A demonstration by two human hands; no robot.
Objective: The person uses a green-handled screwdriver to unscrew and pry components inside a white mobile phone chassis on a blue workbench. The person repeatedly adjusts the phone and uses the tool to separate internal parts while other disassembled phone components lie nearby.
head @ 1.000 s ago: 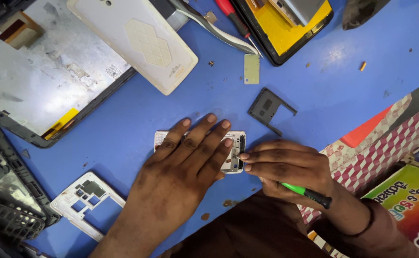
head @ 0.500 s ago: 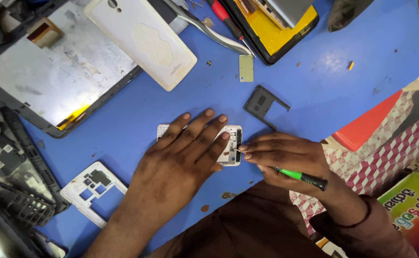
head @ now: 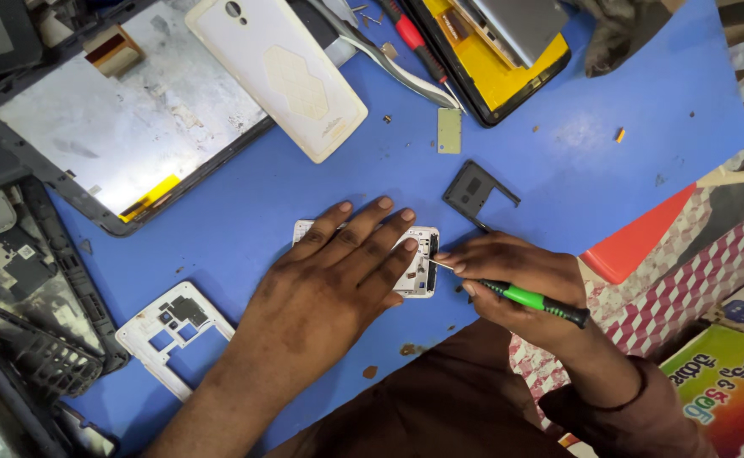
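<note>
Hands: left hand spread flat, fingers open, pressing the phone; right hand closed around one green-handled screwdriver.
Phone: one small white phone, opened, mid blue mat, tip at its right edge.
Nearer left: one white frame.
Farther: one black bracket, one white back cover, one tablet panel.

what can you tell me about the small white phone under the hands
The small white phone lies flat on the blue table top, mostly covered by the left hand, which presses it down with spread fingers. Only its right end and a top-left corner show: white frame, opened, with dark inner parts exposed. The right hand holds a green-handled screwdriver with its tip at that end.
</note>
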